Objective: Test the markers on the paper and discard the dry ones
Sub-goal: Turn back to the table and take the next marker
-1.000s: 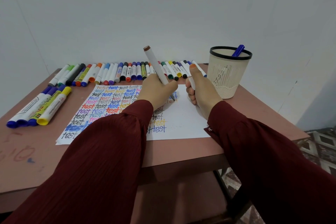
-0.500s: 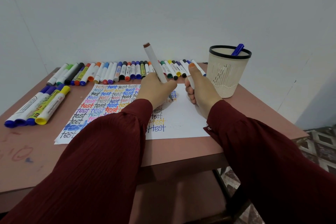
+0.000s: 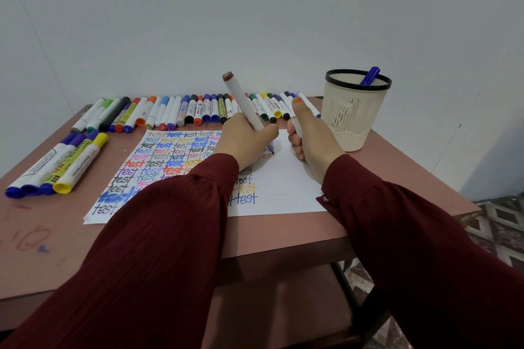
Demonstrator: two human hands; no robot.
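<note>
**Marker test, mid-scribble: one in the bin so far**

Marker [image 3: 241,99] with the brown end is in the left hand [image 3: 241,140], fingers [image 3: 269,130] wrapped round the barrel. It's tilted with the tip down on the paper [image 3: 283,184], right at the edge of the block of coloured "test" words. So I'd call this the actual testing step. The hand hides most of whatever mark it's leaving, so no verdict on dry or fine.

The right hand [image 3: 312,142] sits just beside it on the sheet, thumb up, its fingers curled round a white piece [image 3: 295,125]. Probably the cap, but I can't tell for sure.

Next move, my guess: lift the tip and check the line. If it's faint, it goes in the cup. If it's good, cap it and lay it with the others.

Containers: just the beige cup [image 3: 354,122] with the black rim, at the right of the bench [image 3: 42,249]. A blue marker [image 3: 370,76] pokes out of it; the rest of the inside is hidden. The long row of markers [image 3: 198,109] lies behind the paper, and four fat markers [image 3: 56,167] lie off to the left.
</note>
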